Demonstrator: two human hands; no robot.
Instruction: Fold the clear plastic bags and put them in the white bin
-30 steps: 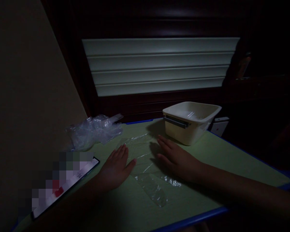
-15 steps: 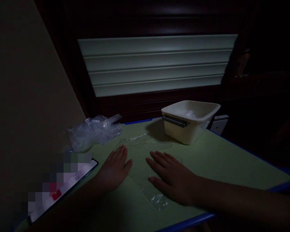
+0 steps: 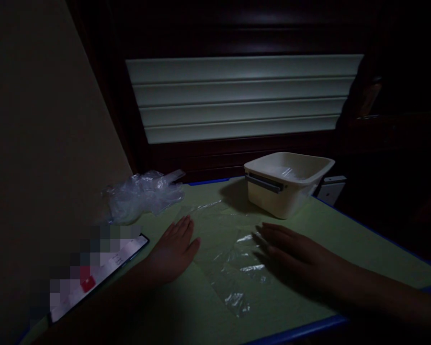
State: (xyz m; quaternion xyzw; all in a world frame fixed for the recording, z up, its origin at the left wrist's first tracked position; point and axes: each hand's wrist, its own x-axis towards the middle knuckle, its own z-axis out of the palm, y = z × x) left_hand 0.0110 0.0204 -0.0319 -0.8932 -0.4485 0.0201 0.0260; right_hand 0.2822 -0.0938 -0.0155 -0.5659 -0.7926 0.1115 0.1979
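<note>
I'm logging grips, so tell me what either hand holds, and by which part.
Nothing is held. The left hand is spread flat at the left side of the clear plastic; the right hand is open near its right side.

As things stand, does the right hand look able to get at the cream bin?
Probably yes: the right hand looks empty, with fingers extended, and the cream bin stands just beyond it on the table, with nothing visible between them.

Centre: film [image 3: 232,261] on a green table [image 3: 348,239], the left hand [image 3: 174,251] spread at its left edge, the right hand [image 3: 298,251] at its right. Middle right, a bin [image 3: 266,197]; middle left, crumpled plastic [image 3: 143,196]; lower left, a screen [image 3: 102,273].
</note>
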